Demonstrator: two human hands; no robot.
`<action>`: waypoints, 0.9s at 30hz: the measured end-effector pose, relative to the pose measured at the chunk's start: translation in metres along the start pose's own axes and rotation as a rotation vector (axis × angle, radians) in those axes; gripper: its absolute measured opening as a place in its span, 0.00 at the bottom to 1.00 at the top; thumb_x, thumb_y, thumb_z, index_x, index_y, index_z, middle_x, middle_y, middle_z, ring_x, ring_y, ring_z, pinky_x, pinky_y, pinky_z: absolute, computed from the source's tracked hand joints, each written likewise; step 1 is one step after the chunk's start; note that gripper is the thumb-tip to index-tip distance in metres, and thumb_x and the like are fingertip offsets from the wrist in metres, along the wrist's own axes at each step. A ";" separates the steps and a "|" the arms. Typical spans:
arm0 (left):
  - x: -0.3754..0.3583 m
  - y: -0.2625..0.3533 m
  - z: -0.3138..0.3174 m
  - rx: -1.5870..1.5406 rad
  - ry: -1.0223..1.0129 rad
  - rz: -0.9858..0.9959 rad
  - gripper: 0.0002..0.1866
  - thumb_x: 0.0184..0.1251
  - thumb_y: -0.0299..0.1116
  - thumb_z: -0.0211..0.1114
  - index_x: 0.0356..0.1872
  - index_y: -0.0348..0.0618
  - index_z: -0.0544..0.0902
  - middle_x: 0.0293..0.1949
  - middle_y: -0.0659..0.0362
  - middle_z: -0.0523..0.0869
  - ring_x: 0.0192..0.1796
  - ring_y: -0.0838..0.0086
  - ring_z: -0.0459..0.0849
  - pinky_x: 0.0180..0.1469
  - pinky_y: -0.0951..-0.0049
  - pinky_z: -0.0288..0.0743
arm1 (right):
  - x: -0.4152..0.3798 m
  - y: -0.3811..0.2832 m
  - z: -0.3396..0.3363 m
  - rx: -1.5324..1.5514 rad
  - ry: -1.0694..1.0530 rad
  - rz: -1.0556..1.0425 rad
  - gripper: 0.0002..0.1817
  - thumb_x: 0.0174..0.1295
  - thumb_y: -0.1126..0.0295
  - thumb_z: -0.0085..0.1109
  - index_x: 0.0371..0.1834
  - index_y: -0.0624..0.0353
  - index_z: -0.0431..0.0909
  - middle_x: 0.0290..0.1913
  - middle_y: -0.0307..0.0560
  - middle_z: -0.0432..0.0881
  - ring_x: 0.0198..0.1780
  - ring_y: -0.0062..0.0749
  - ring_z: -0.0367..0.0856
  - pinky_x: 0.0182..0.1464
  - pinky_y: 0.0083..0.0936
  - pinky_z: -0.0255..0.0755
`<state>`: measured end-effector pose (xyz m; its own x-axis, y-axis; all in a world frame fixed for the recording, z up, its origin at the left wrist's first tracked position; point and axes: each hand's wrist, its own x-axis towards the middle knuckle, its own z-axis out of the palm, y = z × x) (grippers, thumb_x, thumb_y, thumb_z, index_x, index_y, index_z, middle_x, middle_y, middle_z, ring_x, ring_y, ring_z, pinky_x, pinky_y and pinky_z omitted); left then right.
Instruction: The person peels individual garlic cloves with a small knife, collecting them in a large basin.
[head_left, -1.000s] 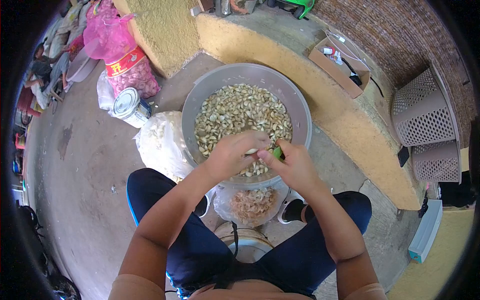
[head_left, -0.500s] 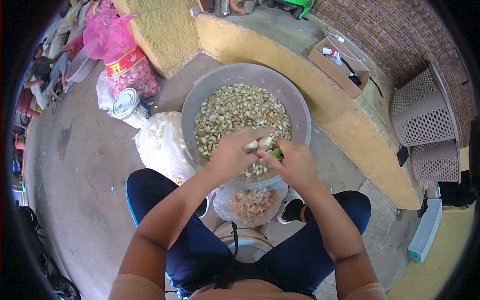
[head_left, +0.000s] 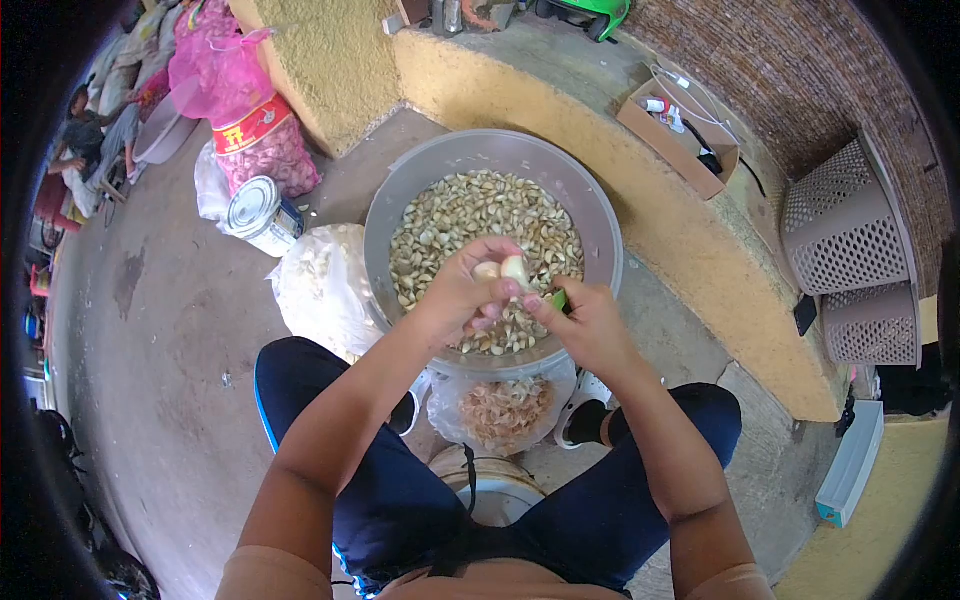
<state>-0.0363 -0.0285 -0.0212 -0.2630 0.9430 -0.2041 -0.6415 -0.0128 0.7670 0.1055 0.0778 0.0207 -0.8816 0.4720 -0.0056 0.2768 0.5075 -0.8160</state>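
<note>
Head view: a pale garlic clove [head_left: 515, 270] is pinched in the left hand [head_left: 462, 295] above the grey basin [head_left: 400, 200]. The right hand [head_left: 585, 322] is closed on a green-handled tool [head_left: 556, 299]. Many cloves fill the basin; much work seemingly remains.

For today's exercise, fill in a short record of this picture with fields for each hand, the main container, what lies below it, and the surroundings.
Left hand: left hand holds pale peeled garlic cloves over the basin
Right hand: right hand grips a small green-handled tool, blade hidden
Main container: large round grey metal basin full of garlic cloves
Below basin: clear plastic bag of brownish garlic skins
Left of basin: white plastic sack, silver tin can
Right: open cardboard box on the yellow ledge
</note>
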 end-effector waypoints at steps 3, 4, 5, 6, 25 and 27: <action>0.002 -0.005 -0.007 -0.248 -0.028 0.064 0.17 0.56 0.26 0.61 0.46 0.47 0.69 0.32 0.59 0.77 0.17 0.87 0.68 0.11 0.90 0.58 | 0.000 0.001 0.001 -0.015 0.010 -0.008 0.21 0.53 0.54 0.57 0.28 0.67 0.74 0.14 0.54 0.71 0.17 0.40 0.71 0.22 0.29 0.64; 0.003 -0.005 -0.008 -0.310 -0.034 0.078 0.17 0.56 0.26 0.61 0.47 0.47 0.69 0.34 0.59 0.77 0.17 0.87 0.68 0.11 0.90 0.59 | 0.000 0.002 0.001 -0.001 0.009 0.007 0.21 0.53 0.54 0.58 0.29 0.66 0.75 0.14 0.53 0.71 0.17 0.37 0.72 0.22 0.28 0.64; 0.003 -0.005 -0.010 -0.315 -0.041 0.084 0.17 0.57 0.27 0.61 0.47 0.46 0.69 0.35 0.59 0.77 0.17 0.87 0.68 0.11 0.90 0.59 | 0.000 0.003 0.001 0.013 0.007 0.022 0.20 0.53 0.55 0.58 0.29 0.66 0.75 0.14 0.51 0.72 0.17 0.35 0.72 0.22 0.27 0.64; 0.004 -0.005 -0.012 -0.319 -0.048 0.089 0.17 0.57 0.27 0.61 0.48 0.45 0.69 0.35 0.58 0.77 0.18 0.88 0.68 0.11 0.90 0.59 | 0.000 0.004 0.001 0.027 0.006 0.038 0.20 0.53 0.55 0.58 0.29 0.65 0.75 0.14 0.50 0.72 0.17 0.33 0.72 0.22 0.26 0.64; 0.002 -0.013 0.005 -0.084 0.069 -0.045 0.22 0.59 0.32 0.60 0.54 0.39 0.68 0.26 0.66 0.72 0.19 0.89 0.66 0.13 0.90 0.57 | -0.002 0.015 0.019 0.327 0.122 0.234 0.11 0.49 0.69 0.63 0.33 0.64 0.77 0.20 0.37 0.75 0.21 0.16 0.70 0.23 0.16 0.63; 0.001 -0.013 0.004 -0.080 0.036 -0.062 0.21 0.60 0.33 0.58 0.54 0.38 0.67 0.25 0.67 0.72 0.19 0.89 0.66 0.13 0.90 0.56 | -0.001 0.018 0.021 0.340 0.124 0.184 0.09 0.50 0.70 0.63 0.32 0.63 0.76 0.16 0.33 0.71 0.16 0.12 0.66 0.17 0.13 0.58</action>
<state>-0.0254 -0.0258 -0.0288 -0.2458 0.9301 -0.2730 -0.7122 0.0177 0.7017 0.1036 0.0717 -0.0061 -0.7704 0.6268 -0.1170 0.2653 0.1483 -0.9527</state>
